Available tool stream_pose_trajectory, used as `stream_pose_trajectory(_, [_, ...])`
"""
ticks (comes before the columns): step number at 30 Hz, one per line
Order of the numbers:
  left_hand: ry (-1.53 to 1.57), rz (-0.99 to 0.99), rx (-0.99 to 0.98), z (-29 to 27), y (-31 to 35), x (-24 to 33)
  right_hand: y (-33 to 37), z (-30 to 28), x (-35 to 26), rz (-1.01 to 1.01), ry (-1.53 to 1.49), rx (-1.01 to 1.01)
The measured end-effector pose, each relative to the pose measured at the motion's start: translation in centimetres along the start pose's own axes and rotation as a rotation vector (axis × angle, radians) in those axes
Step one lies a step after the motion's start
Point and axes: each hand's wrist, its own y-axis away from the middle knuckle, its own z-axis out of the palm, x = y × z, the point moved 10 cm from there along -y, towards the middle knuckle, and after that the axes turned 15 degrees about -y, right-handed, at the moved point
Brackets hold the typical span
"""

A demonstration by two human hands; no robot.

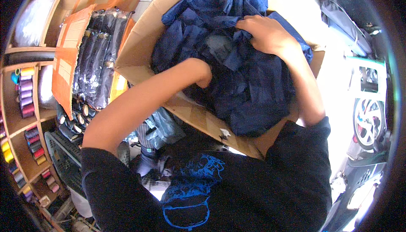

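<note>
A large heap of crumpled navy fabric (258, 88) fills an open cardboard box (137, 48) in front of me. My left hand (202, 72) is sunk into the middle of the heap, its wrist bent, and the fingers are hidden among the folds. Farther right, my right hand (268, 33) lies on top with its fingers curled down around a fold of the fabric. A dull greyish patch (220, 46) shows between the two hands, within the folds.
An orange-taped carton (63, 63) of dark plastic-wrapped bundles (99, 54) stands left of the box. Wooden shelves (25, 126) hold colourful thread spools (26, 92). Below are a dark plastic crate (63, 156) and loose garments (154, 164). A wheel (367, 122) shows at the right.
</note>
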Motion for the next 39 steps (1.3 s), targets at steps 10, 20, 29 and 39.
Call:
stream_pose_trajectory(10, [0.711,-0.191,1.302,-4.1,27.6,-4.8,0.3,-0.2,0.6,0.025,-0.011,0.01])
stream_pose_trajectory(20, [1.027,-0.246,1.063,6.0,37.1,1.2,0.0,0.6,0.5,0.153,-0.019,-0.112])
stream_pose_trajectory(29, [0.947,-0.161,1.266,-5.1,26.0,-1.8,0.4,0.6,1.7,0.066,-0.063,-0.078])
stream_pose_trajectory(39, [1.107,-0.25,1.277,-4.4,20.5,-7.5,0.8,-0.6,1.6,0.004,-0.108,-0.042])
